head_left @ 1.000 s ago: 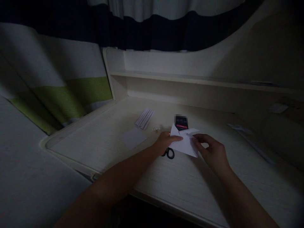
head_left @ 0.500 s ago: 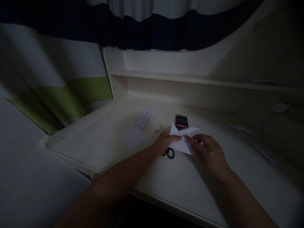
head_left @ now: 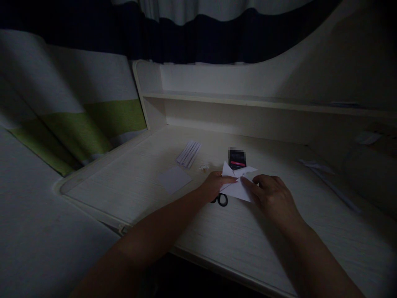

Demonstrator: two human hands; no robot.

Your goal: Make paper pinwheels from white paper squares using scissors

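Between my hands, above the desk, is a white paper pinwheel [head_left: 237,190] with pointed flaps folded toward its middle. My left hand [head_left: 214,185] grips its left side, thumb lying across the centre. From the right, my right hand [head_left: 273,193] pinches the paper, its fingertips at the centre beside the left thumb. Whether a pin is there I cannot make out. Black scissors handles [head_left: 222,200] show on the desk below the left hand, the rest hidden. Behind the paper is a phone [head_left: 237,162] with a dark screen.
A square paper sheet [head_left: 174,179], several rolled or folded paper strips [head_left: 189,154] and a small pile of tiny pale pieces [head_left: 204,167] lie on the left of the desk [head_left: 130,182]. Long pale strips [head_left: 328,184] lie at right. A shelf [head_left: 248,100] runs along the back.
The right-hand flap of the paper has drawn in slightly toward the centre. Both hands stay nearly in place, still gripping the pinwheel.
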